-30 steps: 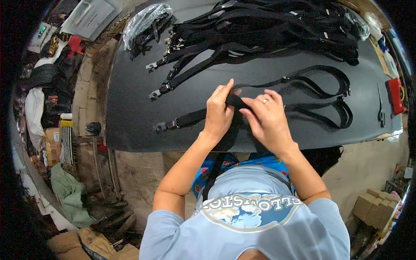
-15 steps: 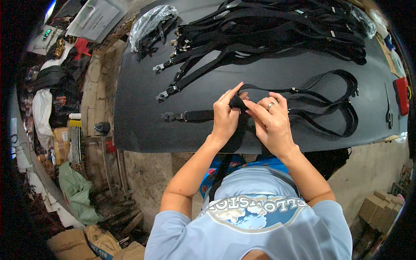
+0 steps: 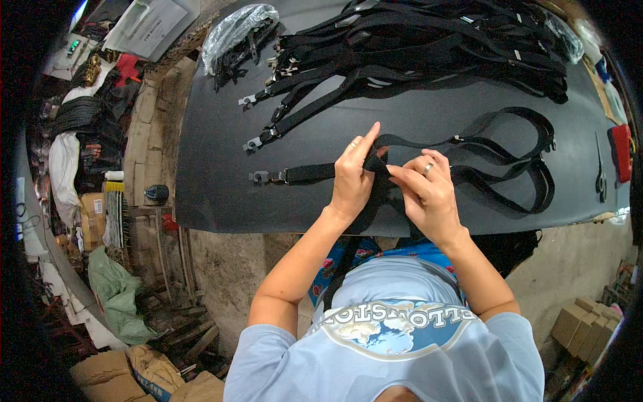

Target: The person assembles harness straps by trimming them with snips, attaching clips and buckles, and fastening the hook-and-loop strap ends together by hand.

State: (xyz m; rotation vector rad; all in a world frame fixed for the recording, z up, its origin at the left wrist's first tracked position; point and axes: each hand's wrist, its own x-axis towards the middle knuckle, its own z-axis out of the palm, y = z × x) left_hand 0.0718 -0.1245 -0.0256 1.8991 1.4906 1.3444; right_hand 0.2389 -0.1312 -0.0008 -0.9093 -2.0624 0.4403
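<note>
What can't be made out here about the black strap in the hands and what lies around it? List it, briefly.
Head view only:
- How the black strap is folded at the pinch: the left hand and right hand cover it.
- The strap's lower run: it drops behind the table edge.
- The metal clip: too small to tell its type.
- The pile of straps: tangled and cut off by the top rim; no count possible.
- The plastic bag: glare hides its contents.

Beyond the fingers, a heap of black straps (image 3: 429, 47) covers the far worktop (image 3: 214, 194), beside a clear plastic bag (image 3: 234, 30). Scissors (image 3: 600, 175) and a red case (image 3: 621, 151) lie well off to the right.
</note>
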